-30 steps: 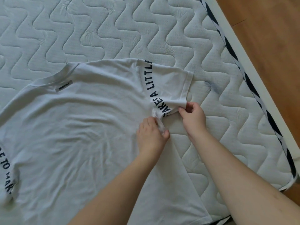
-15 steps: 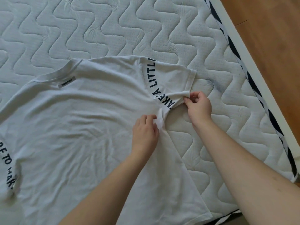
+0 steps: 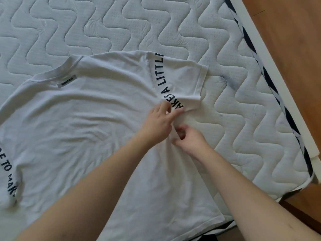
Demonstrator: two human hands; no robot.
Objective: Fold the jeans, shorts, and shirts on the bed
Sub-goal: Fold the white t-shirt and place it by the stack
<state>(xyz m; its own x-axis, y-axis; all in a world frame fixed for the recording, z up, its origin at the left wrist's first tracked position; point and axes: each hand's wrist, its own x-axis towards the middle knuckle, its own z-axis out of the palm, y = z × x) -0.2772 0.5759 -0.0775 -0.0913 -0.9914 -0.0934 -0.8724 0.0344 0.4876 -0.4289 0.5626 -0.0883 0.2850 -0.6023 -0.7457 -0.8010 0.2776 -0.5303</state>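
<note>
White shirt lay spread flat on quilted mattress, collar up-left, left hand flat on fabric by lettered sleeve, fingers extended, right hand pinched side seam just below, wood floor at right

Both forearms are bare from the lower edge of the view up to the wrists, with no sleeve, watch, bracelet or ring showing, and the left hand and right hand are likewise ungloved, with short, unpainted nails on the fingers.
</note>
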